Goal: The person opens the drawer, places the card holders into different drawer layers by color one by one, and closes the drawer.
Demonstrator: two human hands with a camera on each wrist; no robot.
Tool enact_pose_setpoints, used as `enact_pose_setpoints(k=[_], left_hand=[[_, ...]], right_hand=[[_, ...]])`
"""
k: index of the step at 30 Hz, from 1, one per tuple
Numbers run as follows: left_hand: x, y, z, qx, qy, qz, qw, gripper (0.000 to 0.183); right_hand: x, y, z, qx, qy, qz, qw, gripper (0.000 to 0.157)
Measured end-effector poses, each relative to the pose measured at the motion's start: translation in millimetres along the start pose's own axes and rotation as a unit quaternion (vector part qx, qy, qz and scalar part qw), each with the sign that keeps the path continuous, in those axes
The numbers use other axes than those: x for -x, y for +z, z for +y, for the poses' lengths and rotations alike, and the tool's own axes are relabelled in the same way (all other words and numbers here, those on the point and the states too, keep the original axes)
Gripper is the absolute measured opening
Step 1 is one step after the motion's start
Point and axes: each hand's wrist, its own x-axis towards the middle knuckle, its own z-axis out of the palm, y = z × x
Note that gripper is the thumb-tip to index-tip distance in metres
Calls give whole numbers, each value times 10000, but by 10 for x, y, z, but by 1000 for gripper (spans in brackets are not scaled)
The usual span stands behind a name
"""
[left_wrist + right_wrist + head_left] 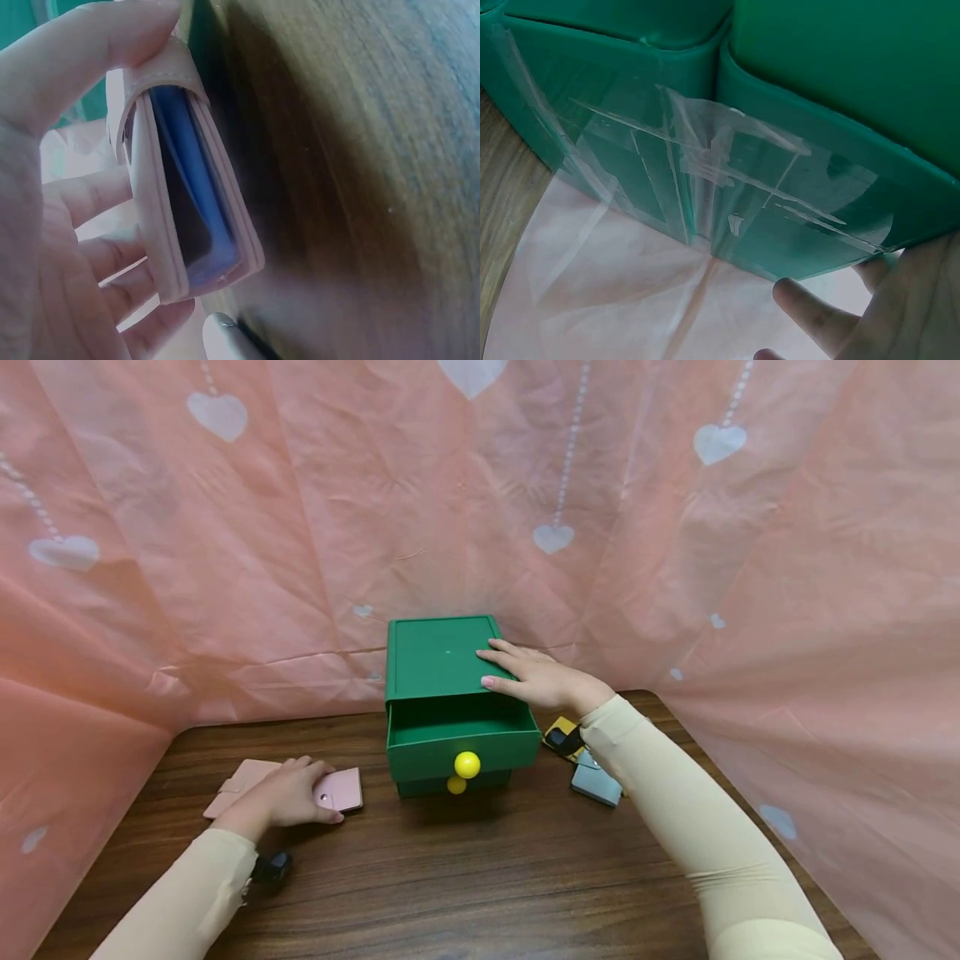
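Note:
My left hand (292, 795) grips a pink card holder (343, 789) with a snap, low over the table left of the drawer box. In the left wrist view the thumb lies on the strap of this card holder (161, 69), fingers behind it, and blue shows between its covers. My right hand (542, 678) rests on the top right edge of the green drawer box (442, 652), fingers spread. The box's upper drawer (423, 760) is pulled out, its visible inside bare, with a yellow knob (467, 765) on its front.
A paler pink wallet (243, 779) lies left of my left hand. Beside the box on the right are a light blue card holder (596, 783) and a yellow one (561, 725), partly behind my right wrist. Clear tape (705, 161) covers the box's side. A pink curtain (315, 527) surrounds the table.

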Motion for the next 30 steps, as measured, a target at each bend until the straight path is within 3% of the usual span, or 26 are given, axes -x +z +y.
enact_pose_setpoints(k=[19,30], left_hand=[[132,-120,116,-229,298,48,9993,80],[196,-325,261,-374,638,258,9969,75]], right_hand=[[28,-13,-37,-39,19,-6,10000,74],[29,-21,-35,-56,16,-50,10000,75]])
